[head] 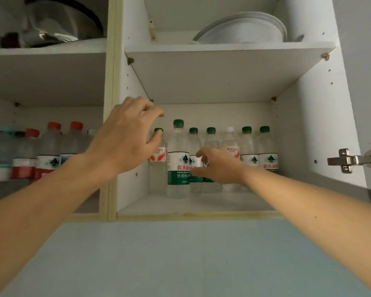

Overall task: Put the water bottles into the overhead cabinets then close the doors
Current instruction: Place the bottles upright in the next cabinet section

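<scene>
Filled clear plastic water bottles (212, 161) in row on lower shelf (197, 203), right cabinet, just beyond both hands. Likely heavy-ish, smooth, slightly squashy; best gripped mid-body at label. Left hand (126, 138) loose, spread, grasping nothing. Right hand (220, 166) half-curled, empty, before green-capped bottle (178, 159). Plates (244, 28) overhead. Hinge (349, 160) far right of right hand. Red-capped bottles (49, 151) left of left hand.

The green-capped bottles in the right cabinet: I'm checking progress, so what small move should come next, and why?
Probably draw both hands back out of the cabinet. The left hand and right hand hold nothing, and the green-capped bottles stand upright in a row on the lower shelf. The hinge shows the door is open, so closing it seems to be what follows.
</scene>
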### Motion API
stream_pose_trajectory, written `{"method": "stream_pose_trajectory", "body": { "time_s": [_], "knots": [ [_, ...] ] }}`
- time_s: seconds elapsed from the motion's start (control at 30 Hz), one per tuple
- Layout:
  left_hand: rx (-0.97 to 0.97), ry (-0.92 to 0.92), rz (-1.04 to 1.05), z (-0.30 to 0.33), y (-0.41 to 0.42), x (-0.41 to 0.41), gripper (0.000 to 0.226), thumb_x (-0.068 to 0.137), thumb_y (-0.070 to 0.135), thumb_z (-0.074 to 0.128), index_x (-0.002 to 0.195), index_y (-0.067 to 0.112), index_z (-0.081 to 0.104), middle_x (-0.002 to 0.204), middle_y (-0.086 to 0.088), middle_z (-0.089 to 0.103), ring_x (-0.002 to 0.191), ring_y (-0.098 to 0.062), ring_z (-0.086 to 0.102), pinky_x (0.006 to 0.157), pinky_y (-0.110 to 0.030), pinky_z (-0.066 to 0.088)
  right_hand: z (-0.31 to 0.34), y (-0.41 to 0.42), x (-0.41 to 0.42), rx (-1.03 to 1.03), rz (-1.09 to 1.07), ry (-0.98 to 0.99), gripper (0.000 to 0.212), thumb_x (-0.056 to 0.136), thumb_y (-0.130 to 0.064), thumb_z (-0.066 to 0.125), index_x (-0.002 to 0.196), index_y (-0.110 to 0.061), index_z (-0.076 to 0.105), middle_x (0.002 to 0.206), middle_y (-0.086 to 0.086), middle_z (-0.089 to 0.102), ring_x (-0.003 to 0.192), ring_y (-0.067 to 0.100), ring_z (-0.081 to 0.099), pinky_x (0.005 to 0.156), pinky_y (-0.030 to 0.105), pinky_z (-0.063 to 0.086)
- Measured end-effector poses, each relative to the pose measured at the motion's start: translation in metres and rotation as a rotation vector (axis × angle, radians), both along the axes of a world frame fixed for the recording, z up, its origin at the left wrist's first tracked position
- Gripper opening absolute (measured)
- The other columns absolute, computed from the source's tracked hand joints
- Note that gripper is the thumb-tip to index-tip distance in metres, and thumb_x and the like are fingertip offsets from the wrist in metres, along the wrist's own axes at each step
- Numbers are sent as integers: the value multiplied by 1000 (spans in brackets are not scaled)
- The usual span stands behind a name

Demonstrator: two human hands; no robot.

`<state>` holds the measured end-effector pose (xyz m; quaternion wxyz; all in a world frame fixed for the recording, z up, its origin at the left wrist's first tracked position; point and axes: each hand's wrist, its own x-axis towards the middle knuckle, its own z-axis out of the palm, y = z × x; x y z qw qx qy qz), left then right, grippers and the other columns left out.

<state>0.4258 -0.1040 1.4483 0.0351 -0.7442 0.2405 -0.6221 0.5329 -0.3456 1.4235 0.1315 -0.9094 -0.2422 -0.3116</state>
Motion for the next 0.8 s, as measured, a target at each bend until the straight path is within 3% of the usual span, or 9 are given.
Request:
{"method": "stream_pose_trajectory", "body": {
  "time_s": [0.1,0.23,0.3,0.43,0.53,0.8],
  "knots": [
    [29,-47,128,-14,24,9,45,92,26,61,132,7,60,137,-16,50,132,-33,43,111,-48,33,-2,30,11,144,38,120,65,92,-46,69,143,-15,43,115,-3,62,89,9,59,70,24,51],
    [-42,-68,103,-33,41,29,47,97,24,57,141,8,51,153,-17,37,149,-33,24,124,-49,15,-1,55,28,371,37,343,51,90,-35,74,125,-18,41,104,1,60,89,20,68,69,37,65],
    [-92,-96,-1,-38,44,37,42,99,21,51,140,10,51,153,-13,36,149,-29,24,124,-50,17,-1,62,35,460,82,430,47,88,-32,77,117,-19,44,104,3,62,90,22,71,66,35,65],
    [-131,-126,-136,-36,47,43,38,100,22,43,135,11,54,152,-10,38,149,-26,26,121,-49,26,4,68,43,520,166,516,34,87,-25,79,107,-19,51,104,6,68,91,24,73,72,40,65],
    [-140,-119,-165,-37,47,44,37,100,21,42,133,10,56,152,-10,38,150,-26,24,122,-48,25,6,73,43,537,191,555,31,87,-21,79,97,-22,50,100,7,70,88,24,74,70,39,65],
    [-136,-138,-150,-38,47,44,35,100,18,42,129,8,59,146,-12,45,148,-28,27,121,-46,27,6,92,36,563,237,591,32,88,-18,79,97,-25,49,105,9,71,93,28,74,75,43,64]
  ]
}}
